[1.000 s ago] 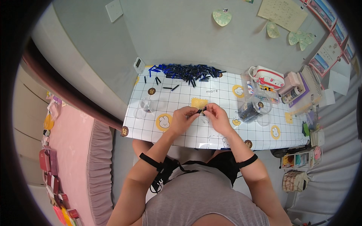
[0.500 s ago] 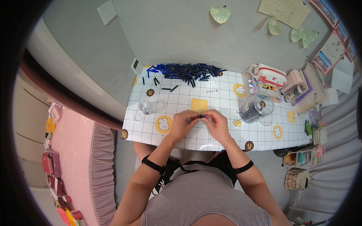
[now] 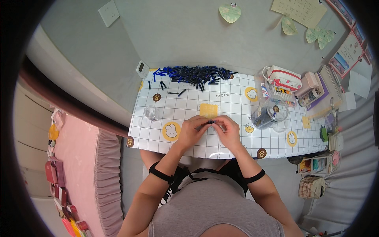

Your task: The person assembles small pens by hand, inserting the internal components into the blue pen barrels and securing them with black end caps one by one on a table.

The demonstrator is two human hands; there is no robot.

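Over the near middle of the table, my left hand (image 3: 190, 131) and my right hand (image 3: 228, 132) meet at their fingertips. Both are closed in a pinch on small dark ink cartridges (image 3: 211, 122); how many is hidden by the fingers. At the far edge lies a big heap of dark blue and black ink cartridges (image 3: 199, 74). Several loose ones, among them a cartridge (image 3: 173, 93), lie just in front of it. Left of my hands stands a small clear cup (image 3: 150, 113) beside a clear round lid (image 3: 144, 122). To the right is a clear jar (image 3: 263, 117) with dark cartridges inside.
The table has a white gridded cover (image 3: 233, 106). A white and red pouch (image 3: 282, 79), a pen box (image 3: 285, 97) and notebooks (image 3: 329, 93) crowd its right end. A small white timer (image 3: 142, 69) leans at the far left corner. A pink bed (image 3: 79, 166) stands to the left.
The view has shifted very slightly. Both hands stay together at the same spot, with only a small movement of the fingers around the cartridges.
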